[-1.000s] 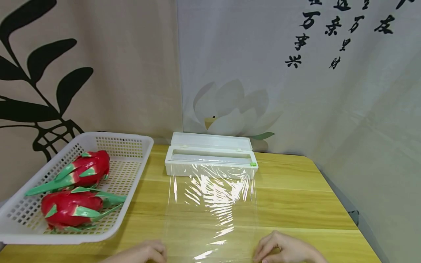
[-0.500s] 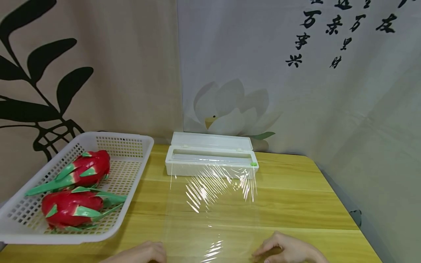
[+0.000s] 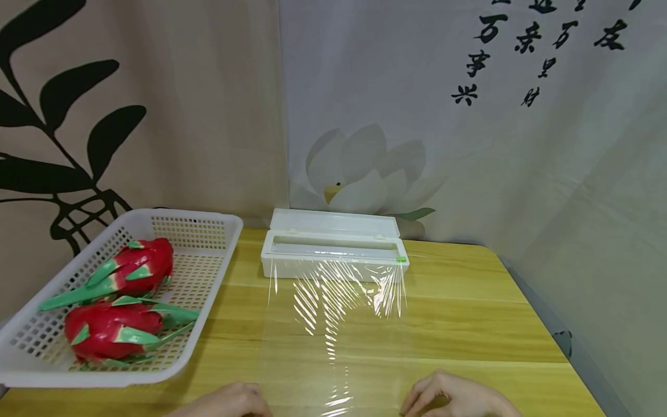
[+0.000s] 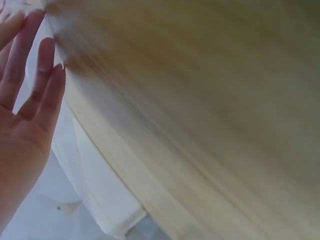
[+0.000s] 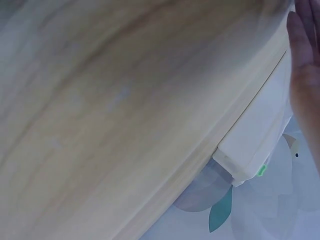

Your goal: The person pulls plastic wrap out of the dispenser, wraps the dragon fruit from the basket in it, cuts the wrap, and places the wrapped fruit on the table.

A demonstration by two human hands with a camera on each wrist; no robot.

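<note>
A sheet of clear cling film (image 3: 297,359) stretches toward me from a white cling film dispenser (image 3: 267,266), whose lid (image 3: 333,222) stands raised at the back. Bright creases run down the sheet just in front of the box. At its near left corner, my left hand (image 3: 226,401) pinches the edge; in the left wrist view the fingers (image 4: 47,95) reach to the table edge, thumb and forefinger tips close together. My right hand (image 3: 455,397) pinches the near right corner, its lower part cut off by the frame. Only part of that hand (image 5: 306,65) shows in the right wrist view.
A white plastic basket (image 3: 219,289) on the left holds two red dragon fruits (image 3: 112,330) with green scales. A green slider (image 3: 400,259) sits at the dispenser's right end. Behind the wooden table (image 3: 469,324) hangs a printed curtain (image 3: 365,69).
The glare on the film has narrowed and shifted as the sheet changed its lie. My left hand has moved slightly right; my right hand's fingers have bent a little more. Box and basket stay put.
</note>
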